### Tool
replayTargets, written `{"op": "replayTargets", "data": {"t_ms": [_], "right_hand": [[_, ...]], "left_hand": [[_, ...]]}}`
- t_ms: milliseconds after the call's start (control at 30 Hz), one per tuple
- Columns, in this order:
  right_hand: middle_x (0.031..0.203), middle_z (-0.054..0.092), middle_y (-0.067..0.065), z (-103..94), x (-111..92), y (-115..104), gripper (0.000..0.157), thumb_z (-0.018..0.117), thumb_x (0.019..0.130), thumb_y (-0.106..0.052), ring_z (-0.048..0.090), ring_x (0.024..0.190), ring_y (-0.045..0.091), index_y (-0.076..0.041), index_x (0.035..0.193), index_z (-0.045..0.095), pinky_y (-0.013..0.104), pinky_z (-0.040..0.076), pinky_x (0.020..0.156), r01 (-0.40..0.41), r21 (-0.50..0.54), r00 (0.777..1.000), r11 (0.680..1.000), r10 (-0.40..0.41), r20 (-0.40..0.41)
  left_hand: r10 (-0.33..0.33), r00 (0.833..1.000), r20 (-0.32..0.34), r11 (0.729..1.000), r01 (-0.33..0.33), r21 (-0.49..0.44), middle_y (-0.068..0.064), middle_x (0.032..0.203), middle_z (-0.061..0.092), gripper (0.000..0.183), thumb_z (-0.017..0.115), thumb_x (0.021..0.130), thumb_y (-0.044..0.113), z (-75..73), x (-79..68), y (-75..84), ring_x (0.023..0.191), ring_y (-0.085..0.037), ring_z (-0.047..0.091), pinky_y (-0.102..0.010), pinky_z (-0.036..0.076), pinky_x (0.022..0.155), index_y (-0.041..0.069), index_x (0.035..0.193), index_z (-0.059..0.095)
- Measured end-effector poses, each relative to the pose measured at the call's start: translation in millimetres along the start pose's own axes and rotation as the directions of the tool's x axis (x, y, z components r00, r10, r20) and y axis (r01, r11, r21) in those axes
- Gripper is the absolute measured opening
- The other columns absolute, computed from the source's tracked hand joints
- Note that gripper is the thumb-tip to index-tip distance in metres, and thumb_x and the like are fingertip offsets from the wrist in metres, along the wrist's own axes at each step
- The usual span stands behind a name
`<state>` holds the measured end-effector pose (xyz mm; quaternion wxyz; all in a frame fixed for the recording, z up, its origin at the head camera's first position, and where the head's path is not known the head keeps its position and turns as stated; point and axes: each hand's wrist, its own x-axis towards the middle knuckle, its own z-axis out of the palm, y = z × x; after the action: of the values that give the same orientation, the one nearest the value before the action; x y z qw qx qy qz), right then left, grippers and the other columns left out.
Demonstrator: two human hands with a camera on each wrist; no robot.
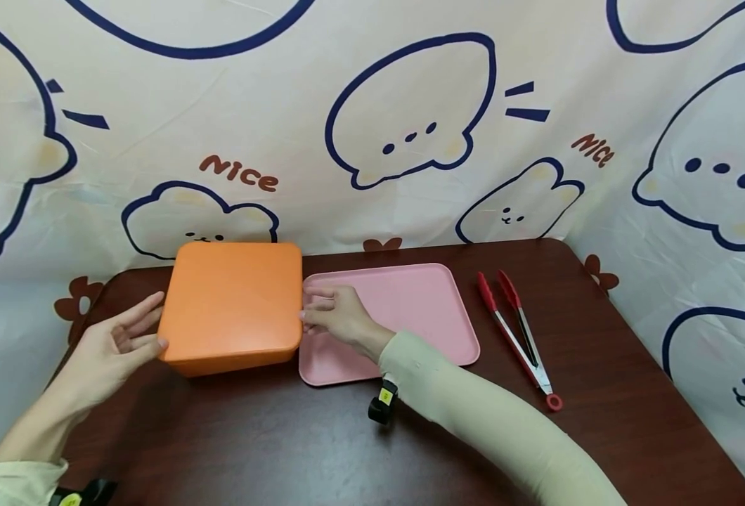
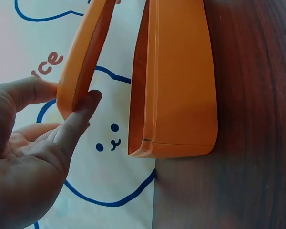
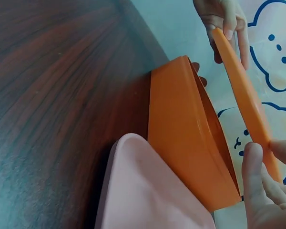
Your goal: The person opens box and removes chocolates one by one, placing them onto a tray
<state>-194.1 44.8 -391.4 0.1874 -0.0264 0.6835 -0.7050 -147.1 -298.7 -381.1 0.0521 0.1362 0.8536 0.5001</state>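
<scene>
Both hands hold an orange lid [image 1: 233, 302], one at each side, over a matching orange box [image 2: 183, 81]. In the two wrist views a gap shows between the lid and the box's open top. My left hand [image 1: 109, 348] pinches the lid's left edge between thumb and fingers. The right hand [image 1: 342, 316] grips its right edge in the same way, above the pink tray [image 1: 404, 309]. From the head view the lid covers the box's opening, so its inside is hidden.
Right of the tray lie red-tipped metal tongs [image 1: 527, 344], their arms spread. All of this stands on a dark wooden table [image 1: 258, 429]. A white patterned curtain [image 1: 296, 112] hangs behind and at both sides. The tray's corner sits close beside the box.
</scene>
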Motion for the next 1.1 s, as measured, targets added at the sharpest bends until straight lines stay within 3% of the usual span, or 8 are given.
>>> {"op": "replayTargets", "data": {"t_ms": [167, 300, 533, 667, 833, 967, 1100], "right_hand": [[0.12, 0.069, 0.029, -2.1, -7.5, 5.6, 0.053, 0.068, 0.092, 0.006, 0.067, 0.068, 0.011, 0.009, 0.142, 0.05, 0.03, 0.061, 0.071, 0.007, -0.042, 0.998, 0.999, -0.005, 0.056], [0.116, 0.07, 0.029, -3.3, -14.8, 8.4, 0.051, 0.067, 0.092, 0.007, 0.067, 0.069, 0.011, 0.009, 0.14, 0.052, 0.032, 0.061, 0.072, 0.027, -0.07, 0.995, 0.997, -0.02, 0.096], [0.108, 0.071, 0.032, -3.7, -24.1, 12.5, 0.035, 0.062, 0.095, 0.005, 0.065, 0.063, 0.01, 0.012, 0.13, 0.059, 0.031, 0.061, 0.067, 0.045, -0.098, 0.991, 0.994, -0.032, 0.126], [0.101, 0.073, 0.03, -3.5, -26.9, 13.3, 0.023, 0.059, 0.099, 0.0, 0.065, 0.059, 0.01, 0.013, 0.118, 0.063, 0.036, 0.062, 0.069, 0.028, -0.124, 0.993, 0.992, -0.014, 0.118], [0.082, 0.073, 0.025, -3.1, -30.1, 16.8, 0.019, 0.059, 0.101, -0.005, 0.064, 0.056, 0.011, 0.012, 0.107, 0.064, 0.031, 0.06, 0.062, -0.006, -0.156, 0.989, 0.988, 0.029, 0.144], [0.067, 0.067, 0.014, -0.2, -35.0, 20.4, 0.018, 0.059, 0.101, -0.008, 0.063, 0.053, 0.011, 0.008, 0.099, 0.065, 0.024, 0.056, 0.054, -0.057, -0.151, 0.981, 0.987, 0.083, 0.174], [0.065, 0.064, 0.008, 2.5, -40.0, 25.7, 0.02, 0.059, 0.102, -0.011, 0.063, 0.053, 0.014, 0.004, 0.091, 0.065, 0.024, 0.055, 0.051, -0.087, -0.175, 0.971, 0.981, 0.123, 0.204]], "left_hand": [[-0.013, 1.0, 0.001, 1.0, 0.013, 0.025, 0.035, 0.134, 0.047, 0.076, 0.062, 0.099, 0.001, 1.6, -1.8, 0.8, 0.102, 0.017, 0.06, -0.012, 0.055, 0.076, 0.004, 0.161, 0.018], [-0.062, 0.998, -0.021, 0.992, 0.064, 0.112, 0.038, 0.115, 0.049, 0.074, 0.064, 0.1, 0.009, 4.1, -3.4, 4.5, 0.096, 0.018, 0.059, -0.013, 0.055, 0.073, 0.0, 0.159, 0.021], [-0.147, 0.989, 0.009, 0.972, 0.143, 0.189, 0.026, 0.103, 0.059, 0.071, 0.066, 0.1, 0.018, 6.2, -6.6, 12.5, 0.088, 0.011, 0.064, -0.018, 0.056, 0.071, -0.007, 0.154, 0.03], [-0.198, 0.98, 0.028, 0.959, 0.188, 0.212, 0.011, 0.104, 0.068, 0.066, 0.066, 0.1, 0.024, 6.4, -7.1, 15.7, 0.086, 0.006, 0.066, -0.02, 0.057, 0.071, -0.009, 0.149, 0.037], [-0.213, 0.976, 0.049, 0.949, 0.194, 0.247, -0.002, 0.1, 0.073, 0.049, 0.061, 0.103, 0.024, 5.9, -8.3, 16.4, 0.08, 0.0, 0.068, -0.024, 0.058, 0.07, -0.01, 0.136, 0.048], [-0.238, 0.969, 0.073, 0.942, 0.212, 0.259, -0.006, 0.096, 0.071, 0.038, 0.054, 0.106, 0.023, 4.8, -10.5, 14.7, 0.075, -0.006, 0.067, -0.027, 0.058, 0.069, -0.01, 0.125, 0.055], [-0.274, 0.955, 0.114, 0.938, 0.239, 0.253, -0.004, 0.088, 0.069, 0.036, 0.05, 0.108, 0.025, 3.3, -13.0, 11.4, 0.072, -0.01, 0.066, -0.029, 0.058, 0.067, -0.008, 0.118, 0.06]]}}
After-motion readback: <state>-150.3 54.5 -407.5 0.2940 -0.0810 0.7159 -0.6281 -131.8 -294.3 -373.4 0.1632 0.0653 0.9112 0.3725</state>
